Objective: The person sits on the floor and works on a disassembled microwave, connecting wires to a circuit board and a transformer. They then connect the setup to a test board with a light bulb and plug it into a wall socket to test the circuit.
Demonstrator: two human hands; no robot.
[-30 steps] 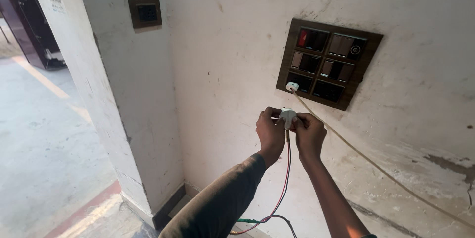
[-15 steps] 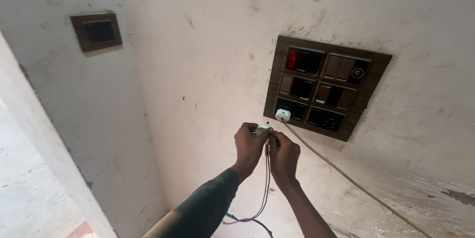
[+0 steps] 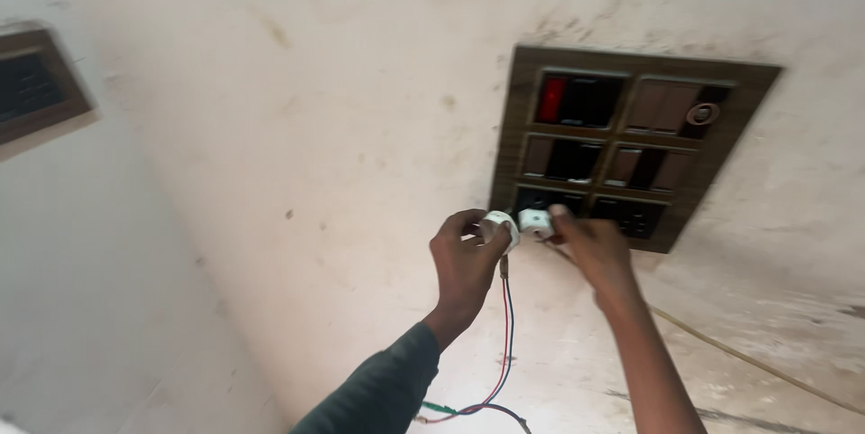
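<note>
1. Two white plugs are sitting at the centre of the frame, just below the lower left corner of a switch panel. The left white plug (image 3: 501,225) is being pinched in the fingers of the left hand (image 3: 464,263), which is closing around it.
2. The right white plug (image 3: 535,222) is sitting just beside the first one, at the panel's bottom left socket. The right hand (image 3: 590,249) is touching it with its fingertips; whether the fingers are gripping it or only pressing on it, I cannot tell.
3. A red wire and a black wire (image 3: 505,326) are hanging down together from the left plug toward the bottom centre of the frame.
4. A pale yellowish cable (image 3: 748,362) is running from beneath the right hand across the wall to the lower right edge.
5. The switch panel (image 3: 631,141), dark brown with six compartments, is filling the upper right of the frame; its top left compartment is showing a red switch (image 3: 551,99).
6. A second, smaller dark panel (image 3: 36,91) is showing at the left edge, upper left of the frame.
7. The off-white wall (image 3: 315,127) behind everything is looking stained and scuffed.
</note>
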